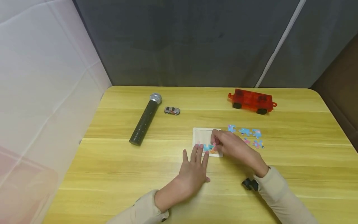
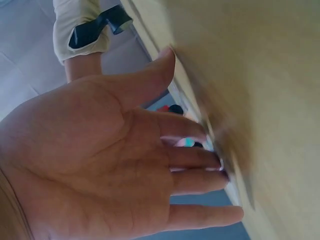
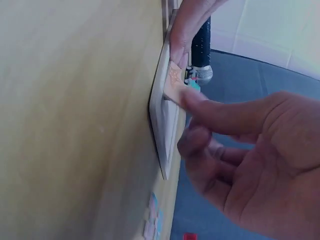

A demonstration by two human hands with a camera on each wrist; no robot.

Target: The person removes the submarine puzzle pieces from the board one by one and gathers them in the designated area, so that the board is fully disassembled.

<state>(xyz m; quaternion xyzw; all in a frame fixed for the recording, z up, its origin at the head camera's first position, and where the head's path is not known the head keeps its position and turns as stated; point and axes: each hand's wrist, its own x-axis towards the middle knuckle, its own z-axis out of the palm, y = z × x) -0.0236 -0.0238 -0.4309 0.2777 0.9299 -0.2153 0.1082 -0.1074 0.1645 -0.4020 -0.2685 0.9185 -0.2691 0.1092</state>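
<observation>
A: Where is the puzzle board (image 1: pixel 202 136) located, and how is it expected to handle?

B: It is laid flat near the middle of the wooden table (image 1: pixel 112 174). It is judged to be thin, light and stiff, so it can slide if pushed. A puzzle piece (image 3: pixel 176 85) is being set at its near edge; such a piece is judged light and easily bent, and is best taken by its edges.

A: How are the hands engaged?

B: The left hand (image 1: pixel 193 172) is spread, straight fingers pressed on the board's near edge. The piece is pinched by the right hand (image 1: pixel 233 146), fingers curled. Loose pieces (image 1: pixel 247 135) are laid just right of the board.
</observation>
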